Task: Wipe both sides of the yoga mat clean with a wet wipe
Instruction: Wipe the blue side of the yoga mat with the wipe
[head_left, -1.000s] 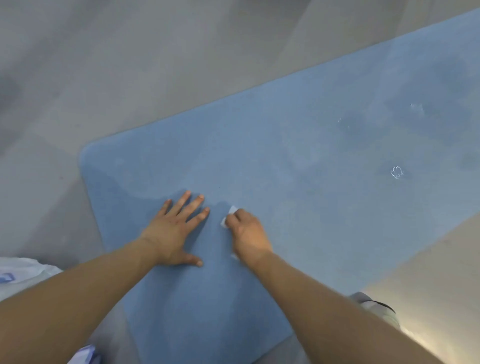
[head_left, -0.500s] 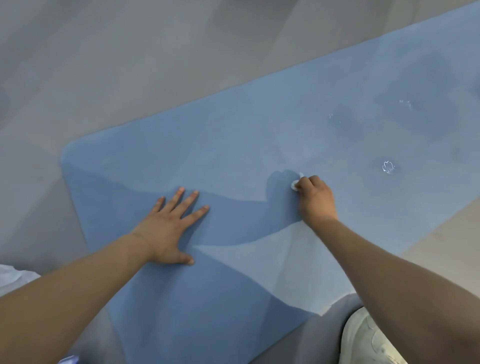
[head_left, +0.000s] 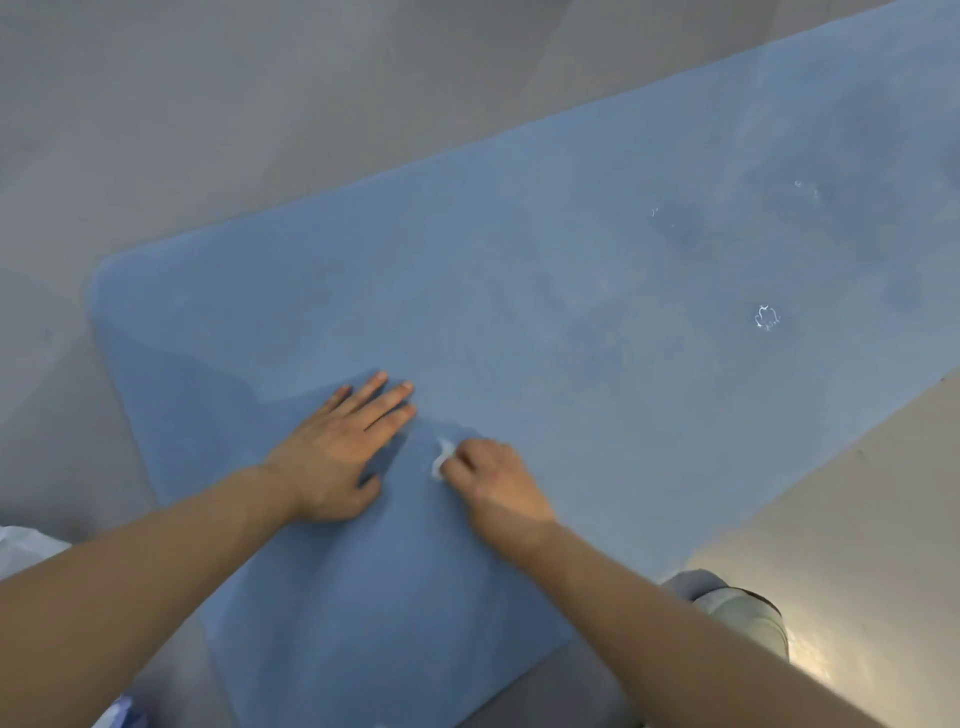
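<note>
A blue yoga mat (head_left: 571, 291) lies flat on the grey floor, running from the near left to the far right. My left hand (head_left: 337, 452) rests flat on the mat near its left end, fingers straight and spread. Just right of it, my right hand (head_left: 493, 488) grips a small white wet wipe (head_left: 441, 460) and presses it against the mat; only a sliver of the wipe shows past my fingers. Small white marks (head_left: 766, 317) dot the mat farther right.
Grey floor (head_left: 260, 130) surrounds the mat. A pale shoe (head_left: 743, 618) stands at the mat's near edge on the right. White and blue packaging (head_left: 26, 545) peeks in at the lower left edge.
My right hand swept the wipe out to the right, then came back left beside my left hand. The left hand has stayed flat on the mat.
</note>
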